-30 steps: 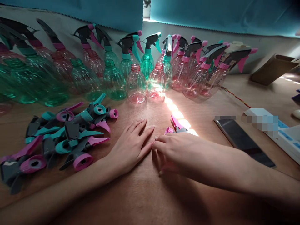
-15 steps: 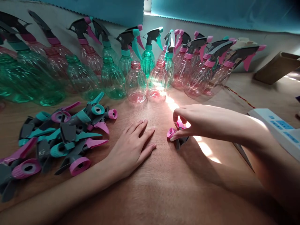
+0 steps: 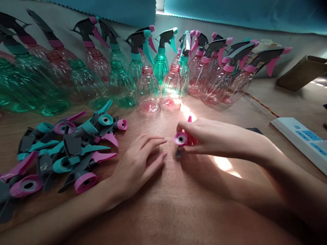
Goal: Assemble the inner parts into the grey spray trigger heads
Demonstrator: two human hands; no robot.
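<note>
A pink-collared trigger sprayer head [image 3: 182, 138] is pinched in the fingers of the right hand [image 3: 204, 136], raised just above the wooden table [image 3: 178, 211], collar facing the camera. The left hand [image 3: 139, 163] rests flat, fingers loosely spread, empty. The step in hand is judged to be pick-up; alignment over an uncapped pink bottle [image 3: 148, 90] is called for next. Loose sprayer heads [image 3: 68, 149] are heaped at left. Teal curtains [image 3: 230, 13] hang behind.

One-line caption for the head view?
Right hand holds a pink sprayer head; left hand rests on the table.
</note>
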